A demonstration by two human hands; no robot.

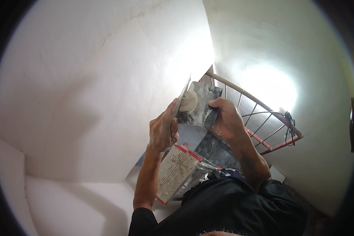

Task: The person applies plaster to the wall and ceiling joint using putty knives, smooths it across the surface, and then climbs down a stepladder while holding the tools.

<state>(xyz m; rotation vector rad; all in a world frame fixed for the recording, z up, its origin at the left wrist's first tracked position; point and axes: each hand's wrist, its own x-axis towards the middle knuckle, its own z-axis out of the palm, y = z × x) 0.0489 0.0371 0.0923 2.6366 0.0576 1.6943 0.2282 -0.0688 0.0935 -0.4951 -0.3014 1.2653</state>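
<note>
My left hand [163, 129] is closed around a trowel, its thin flat blade [182, 95] seen nearly edge-on and pointing up. Beside the blade, my right hand [229, 118] grips a dark rectangular plate [208, 96] by its right edge, thumb on top. The plate is smeared with pale residue. A lump of beige putty [189, 101] lies on its left part, against or very close to the trowel blade. I cannot tell whether blade and plate touch. The trowel's handle is hidden by my left fingers.
Below my hands is a ribbed, stained ladder platform [177, 173] with red ends. A metal railing [249, 95] with a black cable [290, 126] slopes along the right. Dark patterned floor [216, 147] shows far below. Pale walls [86, 78] rise on both sides, brightly lit near the corner.
</note>
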